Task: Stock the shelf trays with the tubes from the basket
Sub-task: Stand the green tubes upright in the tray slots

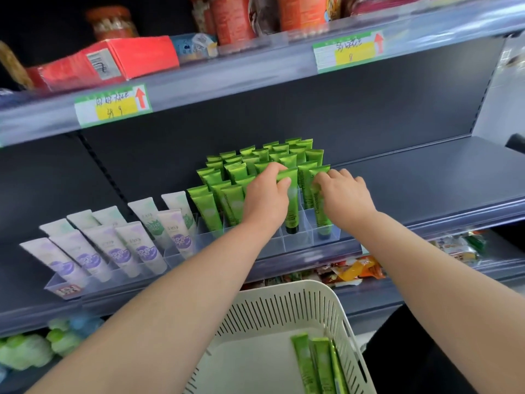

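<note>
1. Left hand [267, 196]: a green tube [292, 214] is pinched near its top between thumb and fingers. The tube stands cap-down in a near compartment of the clear tray [301, 243].
2. Right hand [346, 194]: a second tube [321, 217] is pinched at its top with curled fingers, in the compartment just right of the first.
3. The far rows and the left of the tray are filled with stocked tubes [250, 163], all upright.
4. Three spare tubes [318, 362] are seen lying in the white basket [284, 291], near, below the shelf.
5. Pale tubes [119, 248] are held in a separate tray to the left.
</note>
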A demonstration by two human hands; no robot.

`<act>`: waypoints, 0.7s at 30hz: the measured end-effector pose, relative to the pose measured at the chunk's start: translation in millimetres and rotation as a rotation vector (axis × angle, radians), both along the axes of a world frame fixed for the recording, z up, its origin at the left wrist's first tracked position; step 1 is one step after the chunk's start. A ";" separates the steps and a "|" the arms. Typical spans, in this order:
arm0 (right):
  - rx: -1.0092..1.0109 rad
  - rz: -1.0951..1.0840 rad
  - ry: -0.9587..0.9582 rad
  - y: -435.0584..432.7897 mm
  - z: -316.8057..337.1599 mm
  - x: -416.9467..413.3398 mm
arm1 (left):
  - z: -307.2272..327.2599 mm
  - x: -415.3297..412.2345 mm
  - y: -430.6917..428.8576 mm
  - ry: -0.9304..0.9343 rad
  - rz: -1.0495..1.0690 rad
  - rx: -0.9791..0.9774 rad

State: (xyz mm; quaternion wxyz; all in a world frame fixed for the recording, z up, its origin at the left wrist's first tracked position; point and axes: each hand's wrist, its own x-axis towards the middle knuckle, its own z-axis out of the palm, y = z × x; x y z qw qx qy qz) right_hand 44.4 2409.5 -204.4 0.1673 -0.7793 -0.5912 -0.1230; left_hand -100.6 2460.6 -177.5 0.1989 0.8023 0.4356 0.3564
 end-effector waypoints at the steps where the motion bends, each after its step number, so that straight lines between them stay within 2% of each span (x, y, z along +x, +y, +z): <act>1: -0.004 0.004 -0.009 0.5 0.4 0.5 | 1.0 3.5 1.2 0.009 0.007 -0.005; 7: -0.002 0.023 -0.035 0.0 4.2 0.0 | -2.2 19.3 7.7 0.094 -0.005 -0.046; 13: 0.135 0.072 -0.081 -7.5 2.0 -4.8 | -18.3 23.0 4.9 0.231 -0.034 -0.072; 21: 0.225 0.074 -0.106 -18.1 -8.0 -8.7 | -17.9 13.5 5.2 0.187 -0.025 -0.016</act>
